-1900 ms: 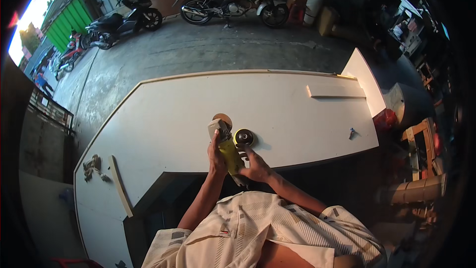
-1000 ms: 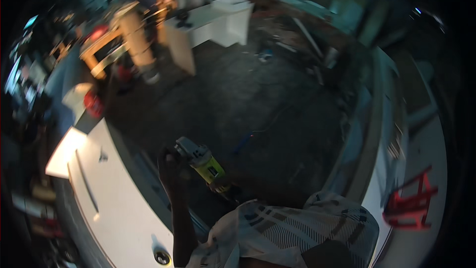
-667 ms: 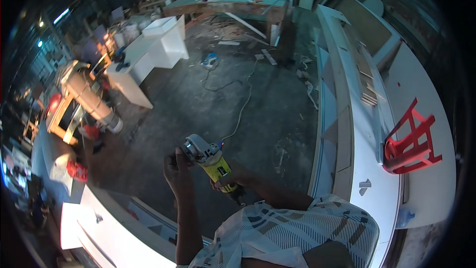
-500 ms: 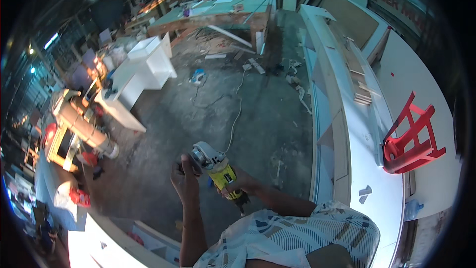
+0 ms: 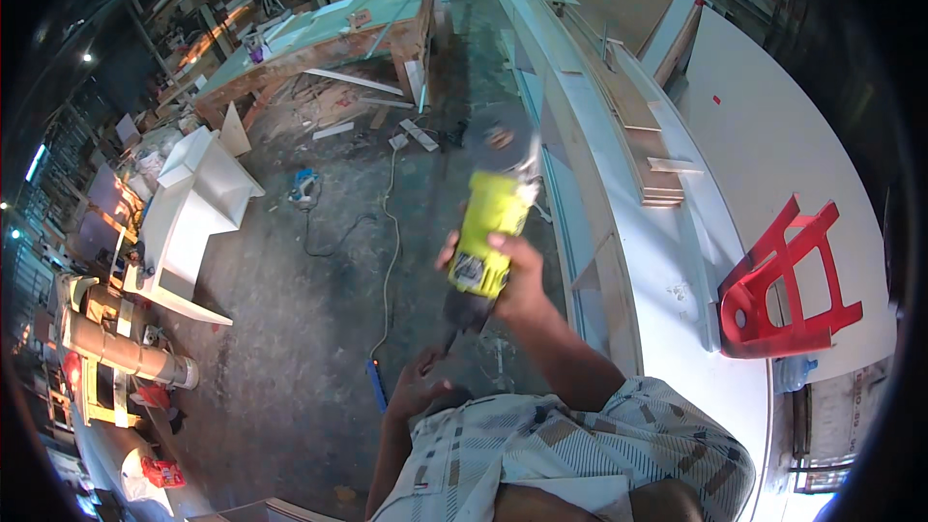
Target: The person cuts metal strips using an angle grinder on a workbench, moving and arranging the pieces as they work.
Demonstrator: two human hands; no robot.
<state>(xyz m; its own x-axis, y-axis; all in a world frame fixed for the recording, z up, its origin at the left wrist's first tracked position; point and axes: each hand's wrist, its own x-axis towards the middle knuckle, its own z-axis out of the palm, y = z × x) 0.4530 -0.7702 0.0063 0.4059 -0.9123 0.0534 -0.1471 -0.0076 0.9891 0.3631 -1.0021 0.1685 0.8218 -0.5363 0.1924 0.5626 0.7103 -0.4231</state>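
My right hand (image 5: 517,271) is closed around the yellow body of an angle grinder (image 5: 488,227). The grinder is tilted up and away from me, its disc end (image 5: 503,140) at the top and blurred. Its dark tail with a short cord points down toward my left hand (image 5: 416,387). That hand is low near my lap, thumb and fingers apart, fingertips close to the cord end; whether they touch it I cannot tell. On the floor beside it lies a blue socket strip (image 5: 376,387) at the end of a pale cable (image 5: 390,271).
A long white-topped cabinet (image 5: 667,280) runs along my right, bearing wood strips (image 5: 643,155) and a red plastic stool (image 5: 783,290) on its side. A white furniture piece (image 5: 184,232) stands left. Farther off are a workbench (image 5: 319,48) and a blue-white power tool (image 5: 304,187) on the floor.
The grinder has been lifted and swung to the right, disc end up. My left hand has come off its head and dropped toward its tail. The view has turned right.
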